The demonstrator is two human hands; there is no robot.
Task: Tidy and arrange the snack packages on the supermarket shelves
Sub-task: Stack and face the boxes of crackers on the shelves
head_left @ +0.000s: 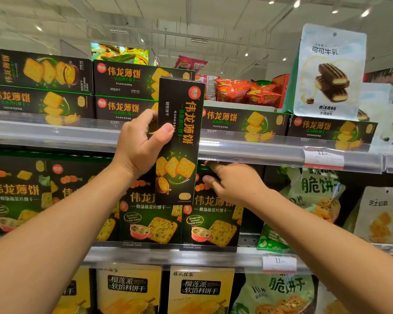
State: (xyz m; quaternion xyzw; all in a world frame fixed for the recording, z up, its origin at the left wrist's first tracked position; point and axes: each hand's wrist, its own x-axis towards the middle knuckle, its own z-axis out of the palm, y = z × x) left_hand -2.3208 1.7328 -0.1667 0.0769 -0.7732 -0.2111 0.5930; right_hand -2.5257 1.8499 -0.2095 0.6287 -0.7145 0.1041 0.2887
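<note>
The left hand (141,146) is closed around the black cracker box (178,141), long axis twelve-to-six, while the right hand (234,180), at four o'clock, curls on a lower-shelf box (211,220).

left hand (139,143): grips upright black cracker box (178,141) | right hand (233,181): on lower-shelf box (210,219)

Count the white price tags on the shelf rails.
2: one price tag on the upper rail at right, another on the lower rail. A third may be cut off at the right edge.
</note>
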